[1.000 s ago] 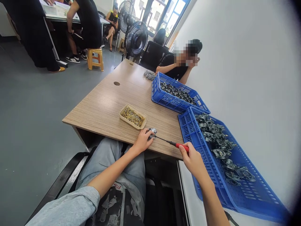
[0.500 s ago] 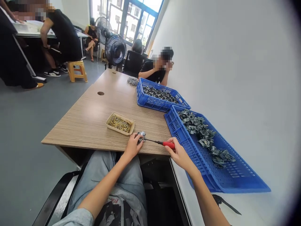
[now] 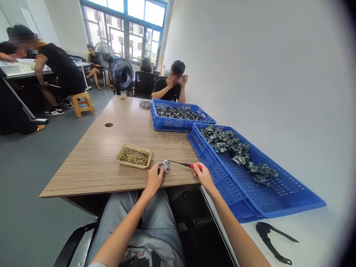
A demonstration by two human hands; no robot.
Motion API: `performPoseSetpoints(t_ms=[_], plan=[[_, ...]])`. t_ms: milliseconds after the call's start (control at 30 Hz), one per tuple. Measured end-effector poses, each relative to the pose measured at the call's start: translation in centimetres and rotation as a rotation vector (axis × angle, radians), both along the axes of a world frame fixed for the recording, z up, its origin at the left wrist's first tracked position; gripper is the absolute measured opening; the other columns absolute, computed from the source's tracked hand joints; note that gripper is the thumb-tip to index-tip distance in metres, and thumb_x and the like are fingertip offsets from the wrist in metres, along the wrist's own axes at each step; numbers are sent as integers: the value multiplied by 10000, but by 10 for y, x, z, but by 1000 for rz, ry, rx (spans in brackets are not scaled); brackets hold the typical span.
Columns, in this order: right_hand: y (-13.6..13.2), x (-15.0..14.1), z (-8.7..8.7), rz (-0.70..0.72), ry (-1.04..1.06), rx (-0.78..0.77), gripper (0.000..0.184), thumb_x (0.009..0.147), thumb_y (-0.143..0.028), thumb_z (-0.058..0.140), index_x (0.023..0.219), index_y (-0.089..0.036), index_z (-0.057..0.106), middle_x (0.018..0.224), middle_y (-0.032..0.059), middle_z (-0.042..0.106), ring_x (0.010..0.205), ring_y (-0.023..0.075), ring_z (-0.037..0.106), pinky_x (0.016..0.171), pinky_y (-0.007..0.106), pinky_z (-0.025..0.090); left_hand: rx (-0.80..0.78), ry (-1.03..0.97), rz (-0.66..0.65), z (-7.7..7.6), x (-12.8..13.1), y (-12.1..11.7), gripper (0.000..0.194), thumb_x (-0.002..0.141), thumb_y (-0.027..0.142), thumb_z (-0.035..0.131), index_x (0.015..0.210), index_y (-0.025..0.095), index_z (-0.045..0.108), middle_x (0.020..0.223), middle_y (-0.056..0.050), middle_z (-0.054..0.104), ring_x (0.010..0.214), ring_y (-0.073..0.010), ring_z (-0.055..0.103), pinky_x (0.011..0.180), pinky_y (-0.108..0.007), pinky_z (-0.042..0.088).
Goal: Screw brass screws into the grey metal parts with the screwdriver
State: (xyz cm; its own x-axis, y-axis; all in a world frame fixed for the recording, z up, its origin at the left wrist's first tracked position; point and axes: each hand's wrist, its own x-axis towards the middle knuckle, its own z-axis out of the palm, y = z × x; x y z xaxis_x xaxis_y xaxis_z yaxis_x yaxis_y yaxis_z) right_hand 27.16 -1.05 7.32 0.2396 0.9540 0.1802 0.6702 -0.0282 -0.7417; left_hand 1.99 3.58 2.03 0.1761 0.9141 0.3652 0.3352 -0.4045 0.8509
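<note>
On the wood-grain table (image 3: 83,178), the left hand (image 3: 154,179) clamps a metal casting (image 3: 166,166), the right hand (image 3: 204,177) a red-handled screwdriver (image 3: 189,165).

A small assembly workshop is indicated: a long table (image 3: 91,174) is laid with blue plastic crates (image 3: 250,189) of metal castings (image 3: 225,142) and a tray (image 3: 133,165) of brass screws (image 3: 133,156), while pedestal fans (image 3: 121,74) are placed upper centre.

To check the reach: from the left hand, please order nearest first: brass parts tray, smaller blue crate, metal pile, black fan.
Left hand:
1. Brass parts tray, ahead left.
2. Smaller blue crate, ahead right.
3. Metal pile, far end.
4. Black fan, beyond table.
</note>
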Motion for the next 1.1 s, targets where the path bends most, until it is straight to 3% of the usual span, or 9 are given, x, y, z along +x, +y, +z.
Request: performPoseSetpoints(t_ms=[67, 200, 333, 500, 600, 733, 900, 1000, 1100], plan=[[7, 7, -16, -64, -21, 25, 556, 926, -754, 303, 871, -229, 480, 635, -1, 565, 619, 196, 553, 656, 324, 471, -17, 44, 30, 0, 3, 1, 218, 1022, 347, 481, 1156, 249, 623, 1081, -48, 730, 987, -233, 679, 887, -372, 494], [16, 16, -44, -150, -101, 60, 505, 929, -704, 329, 894, -223, 483, 788, 70, 635, 759, 238, 591, 749, 363, 467, -31, 61, 75, -4, 5, 1, 310, 1000, 372, 536, 1288, 256, 541, 1148, -72, 716, 1103, -267, 659, 940, -421, 477], [19, 16, -54, -150, -223, 81, 398, 941, -583, 366, 916, -212, 509, 938, 127, 644, 920, 277, 582, 881, 422, 449, -25, -23, 95, -9, 3, -1, 450, 975, 374, 589, 1381, 245, 443, 1134, -87, 690, 1108, -258, 654, 962, -424, 485], [34, -8, -28, -71, -385, 100, 327, 988, -439, 353, 1078, -179, 529, 1170, 181, 603, 1124, 299, 516, 998, 451, 381, 44, -85, 184, -13, 1, -5, 254, 952, 354, 625, 1156, 219, 559, 1083, -81, 652, 1032, -235, 638, 939, -403, 510], [59, -39, -3, 75, -442, 46, 360, 1031, -449, 312, 1055, -195, 566, 1114, 147, 649, 1086, 277, 557, 977, 404, 379, 63, -89, 165, -13, 0, -5, 151, 978, 305, 566, 1097, 214, 584, 1078, -84, 646, 1017, -231, 635, 927, -402, 525], [106, -83, 19, 292, -473, -103, 439, 1027, -522, 350, 941, -212, 649, 1014, 121, 715, 992, 258, 640, 893, 335, 413, 104, -106, 150, -12, -2, -4, 204, 1009, 259, 482, 1191, 230, 570, 1156, -96, 643, 1083, -235, 631, 987, -434, 516], [148, -111, 17, 500, -502, -340, 514, 925, -652, 505, 786, -217, 740, 912, 115, 764, 922, 255, 694, 798, 297, 460, 99, -86, 161, -13, -2, -1, 203, 1013, 292, 473, 1192, 231, 547, 1149, -105, 642, 1069, -248, 640, 963, -452, 533], [151, -113, 8, 558, -537, -433, 617, 897, -727, 476, 789, -197, 772, 843, 130, 761, 883, 263, 700, 775, 303, 471, 92, -109, 162, -13, -2, -1, 198, 1010, 291, 472, 1181, 230, 548, 1138, -111, 643, 1065, -259, 637, 965, -476, 525], [149, -110, 3, 610, -575, -474, 663, 941, -700, 407, 800, -169, 777, 822, 128, 756, 824, 243, 694, 720, 284, 456, 69, -174, 167, -11, -2, -2, 200, 1006, 265, 460, 1168, 209, 564, 1133, -118, 653, 1066, -253, 636, 967, -459, 515]])
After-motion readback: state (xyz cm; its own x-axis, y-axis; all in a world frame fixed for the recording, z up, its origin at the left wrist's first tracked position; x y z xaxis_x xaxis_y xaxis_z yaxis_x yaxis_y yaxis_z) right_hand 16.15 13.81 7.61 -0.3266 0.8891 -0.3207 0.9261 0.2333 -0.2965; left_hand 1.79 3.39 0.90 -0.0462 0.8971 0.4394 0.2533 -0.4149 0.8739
